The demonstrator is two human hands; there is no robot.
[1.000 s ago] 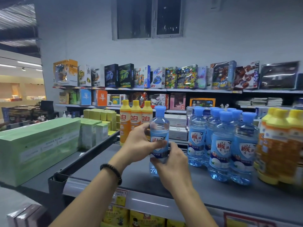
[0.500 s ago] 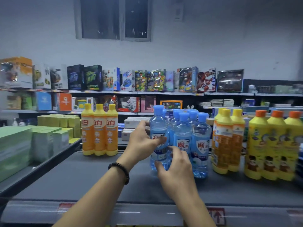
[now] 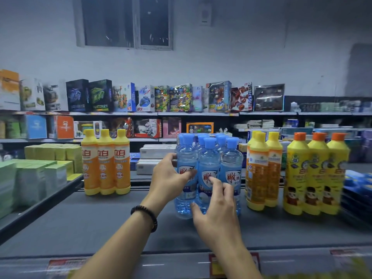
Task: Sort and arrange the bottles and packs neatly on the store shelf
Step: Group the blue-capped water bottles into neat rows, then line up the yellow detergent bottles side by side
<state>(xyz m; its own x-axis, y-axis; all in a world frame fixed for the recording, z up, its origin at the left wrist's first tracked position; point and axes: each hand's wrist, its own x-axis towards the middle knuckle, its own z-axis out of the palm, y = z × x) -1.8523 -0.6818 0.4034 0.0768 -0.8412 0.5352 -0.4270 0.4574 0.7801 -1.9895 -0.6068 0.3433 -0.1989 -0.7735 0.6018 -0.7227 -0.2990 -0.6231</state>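
Blue-capped clear bottle (image 3: pixel 186 156) stands upright in left hand (image 3: pixel 169 180).

Hands mask the front bottles; frame edges smeared.
Right hand (image 3: pixel 217 208) covers the lower half of the middle bottle (image 3: pixel 208 158); whether it grips or only touches, can't tell. Left hand (image 3: pixel 168 179), wrapped round the left bottle (image 3: pixel 186 156), hides part of its label. Rear bottles (image 3: pixel 221 140) show caps only, count unclear. Blue packs (image 3: pixel 356 188) at right blurred, cut by the edge; green packs (image 3: pixel 10 178) cut at left. Rail tags (image 3: pixel 64 265) unreadable. Forearms (image 3: pixel 124 238) run off the bottom.
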